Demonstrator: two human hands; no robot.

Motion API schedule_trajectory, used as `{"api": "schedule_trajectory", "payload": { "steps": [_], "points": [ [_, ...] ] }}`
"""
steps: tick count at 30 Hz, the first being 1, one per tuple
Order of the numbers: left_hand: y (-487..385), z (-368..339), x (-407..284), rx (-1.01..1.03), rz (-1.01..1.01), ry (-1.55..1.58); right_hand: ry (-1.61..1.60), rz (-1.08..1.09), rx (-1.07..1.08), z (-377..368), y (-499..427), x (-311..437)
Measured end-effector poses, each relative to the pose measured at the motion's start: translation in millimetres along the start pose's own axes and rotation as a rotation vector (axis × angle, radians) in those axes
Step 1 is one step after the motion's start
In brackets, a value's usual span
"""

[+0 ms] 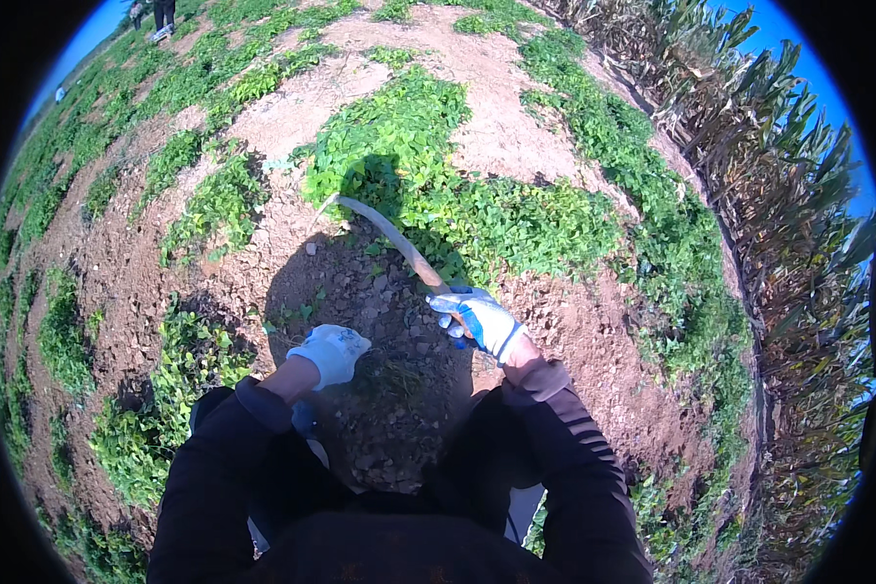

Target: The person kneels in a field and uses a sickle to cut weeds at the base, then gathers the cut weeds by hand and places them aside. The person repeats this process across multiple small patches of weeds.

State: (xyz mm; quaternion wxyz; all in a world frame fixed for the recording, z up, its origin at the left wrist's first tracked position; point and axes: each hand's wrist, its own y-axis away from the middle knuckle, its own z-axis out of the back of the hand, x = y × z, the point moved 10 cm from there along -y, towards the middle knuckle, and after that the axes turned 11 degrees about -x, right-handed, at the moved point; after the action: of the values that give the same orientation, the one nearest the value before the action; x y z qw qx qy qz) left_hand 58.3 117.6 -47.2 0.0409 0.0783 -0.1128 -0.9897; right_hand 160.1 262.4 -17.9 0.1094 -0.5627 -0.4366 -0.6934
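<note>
My right hand (482,320), in a white glove with a blue palm, is closed around the wooden handle of a sickle (398,239). The curved handle runs up and left to a thin blade (324,207), seen nearly edge-on at the border of the green leafy vines (401,146). My left hand (336,352), in a white glove, is low over the shaded soil to the left, its back towards me. Its fingers are mostly hidden, and thin dry stems show close beside it; whether it grips them I cannot tell.
Rows of low vines (212,208) and bare, clod-strewn soil (511,142) surround me. A stand of tall, partly dry corn (744,131) borders the field on the right. A person (163,11) stands far off at the upper left. My knees are bent below my hands.
</note>
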Motion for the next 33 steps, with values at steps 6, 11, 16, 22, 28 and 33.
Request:
{"api": "schedule_trajectory", "payload": {
  "steps": [6,11,16,22,28,33],
  "points": [
    [-4.0,2.7,-2.1,-0.050,0.009,0.022,-0.050,-0.053,0.020,12.9,-3.0,-19.3],
    [-4.0,1.1,-2.3,-0.020,0.022,-0.002,-0.114,0.033,0.081,3.6,4.4,-14.6],
    [-9.1,2.6,-6.6,-0.043,-0.004,0.005,-0.124,0.052,0.090,3.2,0.7,-17.7],
    [-16.6,2.2,-10.8,-0.024,-0.022,0.015,-0.072,0.036,0.080,3.1,-4.8,-21.8],
    [-21.7,1.2,-9.0,0.008,-0.019,0.016,-0.013,-0.078,0.042,1.7,-3.4,-32.1],
    [-24.5,-2.5,-8.0,0.048,-0.010,0.022,-0.162,0.032,0.036,6.1,5.6,-4.0]
  ]
}}
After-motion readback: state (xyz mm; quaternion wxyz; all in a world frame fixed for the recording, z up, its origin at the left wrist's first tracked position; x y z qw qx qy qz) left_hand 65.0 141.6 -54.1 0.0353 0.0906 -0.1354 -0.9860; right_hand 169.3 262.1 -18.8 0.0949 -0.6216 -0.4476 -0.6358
